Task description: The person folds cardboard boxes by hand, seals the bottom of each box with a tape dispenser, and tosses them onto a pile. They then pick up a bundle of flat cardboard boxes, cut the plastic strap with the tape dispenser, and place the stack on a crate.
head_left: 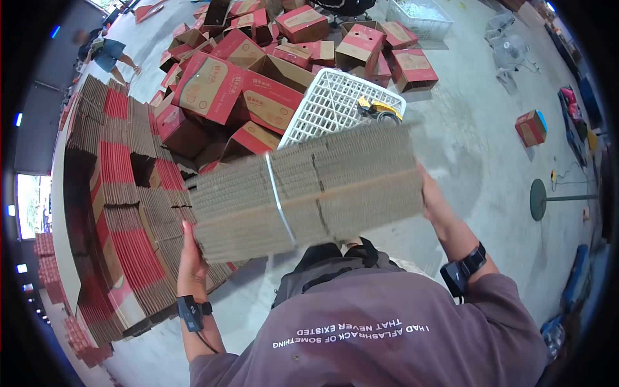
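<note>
A thick bundle of flattened cardboard [309, 190], bound with a white strap [278, 200], is held level in front of my body. My left hand [192, 251] presses against its left end, thumb up. At the right end, my right hand [435, 197] grips the edge, its fingers partly hidden by the cardboard. Left of the bundle stand tall stacks of flattened red and brown cardboard [135, 238]. Just beyond it lies a white plastic crate [322, 106] with a yellow and black tool [377, 108] on top.
Open red and brown boxes [213, 87] are heaped ahead. A fan [509, 48] and a white basket [422, 19] stand farther back. To the right are a small red box [530, 129] and a stand with a round green base [538, 199]. Another person [109, 55] is at the upper left.
</note>
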Motion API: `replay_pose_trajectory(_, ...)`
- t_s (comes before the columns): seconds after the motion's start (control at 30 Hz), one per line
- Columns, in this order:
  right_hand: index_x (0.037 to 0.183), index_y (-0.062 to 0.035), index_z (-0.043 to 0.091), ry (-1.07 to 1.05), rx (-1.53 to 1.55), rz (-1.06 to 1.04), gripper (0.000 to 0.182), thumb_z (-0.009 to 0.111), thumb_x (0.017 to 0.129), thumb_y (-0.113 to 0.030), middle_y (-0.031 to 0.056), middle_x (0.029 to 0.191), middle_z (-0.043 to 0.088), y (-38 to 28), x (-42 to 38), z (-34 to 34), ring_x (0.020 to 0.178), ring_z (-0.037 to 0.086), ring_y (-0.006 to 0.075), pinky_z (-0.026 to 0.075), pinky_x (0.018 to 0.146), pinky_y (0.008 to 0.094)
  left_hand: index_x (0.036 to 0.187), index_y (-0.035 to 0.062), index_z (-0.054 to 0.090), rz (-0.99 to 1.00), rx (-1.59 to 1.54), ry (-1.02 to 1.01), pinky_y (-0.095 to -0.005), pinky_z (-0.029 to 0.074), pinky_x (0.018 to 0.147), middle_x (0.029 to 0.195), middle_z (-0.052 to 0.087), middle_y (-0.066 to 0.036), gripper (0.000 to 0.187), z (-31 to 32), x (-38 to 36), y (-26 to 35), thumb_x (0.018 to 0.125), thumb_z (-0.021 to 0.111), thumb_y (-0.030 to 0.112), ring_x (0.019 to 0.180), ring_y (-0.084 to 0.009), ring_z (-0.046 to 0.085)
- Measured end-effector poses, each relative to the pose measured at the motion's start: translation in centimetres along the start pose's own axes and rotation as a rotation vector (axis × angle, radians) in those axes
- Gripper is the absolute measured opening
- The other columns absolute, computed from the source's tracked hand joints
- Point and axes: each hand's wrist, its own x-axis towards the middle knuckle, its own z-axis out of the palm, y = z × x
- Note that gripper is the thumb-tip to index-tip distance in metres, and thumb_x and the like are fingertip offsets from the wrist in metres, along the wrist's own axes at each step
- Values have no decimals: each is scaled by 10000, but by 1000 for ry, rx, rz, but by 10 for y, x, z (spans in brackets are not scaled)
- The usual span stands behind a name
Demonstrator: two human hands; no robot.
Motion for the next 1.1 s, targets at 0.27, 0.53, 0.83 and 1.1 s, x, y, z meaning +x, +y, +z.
replay_pose_trajectory(0.27, 1310, 9, 476, -233, -395, -45, 504, 400, 988, -370, 65, 1199, 593, -24, 130, -33, 1083, 539, 146, 403, 948, 313, 1309, 7, 476, 297, 182, 282, -351, 322, 1043, 1312, 513, -119, 731, 13, 110, 37, 930, 359, 621, 1221, -218, 461)
replay_pose_trajectory(0.53, 1290, 17, 464, 380, -1452, 36, 724, 689, 752, -412, 255, 1223, 541, 30, 273, -115, 1150, 523, 373, 426, 975, 426, 1341, 51, 443, 351, -362, 69, -425, 324, 1054, 1350, 464, -121, 715, 31, 153, 44, 930, 335, 627, 1236, -278, 434)
replay_pose_trajectory(0.83, 1047, 13, 617, 26, -1462, 64, 434, 681, 696, -233, 224, 1001, 655, 42, 332, -115, 970, 629, 356, 503, 841, 415, 1322, 38, 458, 458, -460, 309, -400, 347, 1042, 1319, 482, -129, 768, 64, 141, 40, 911, 305, 669, 1207, -269, 460)
replay_pose_trajectory(1.1, 922, -5, 641, -252, -1193, 391, 264, 633, 729, -184, 143, 827, 677, 11, 359, -125, 537, 643, 221, 540, 552, 333, 1369, 24, 395, 478, -440, 395, -429, 339, 1062, 1378, 416, -172, 853, 74, 142, 41, 878, 308, 716, 1240, -316, 432)
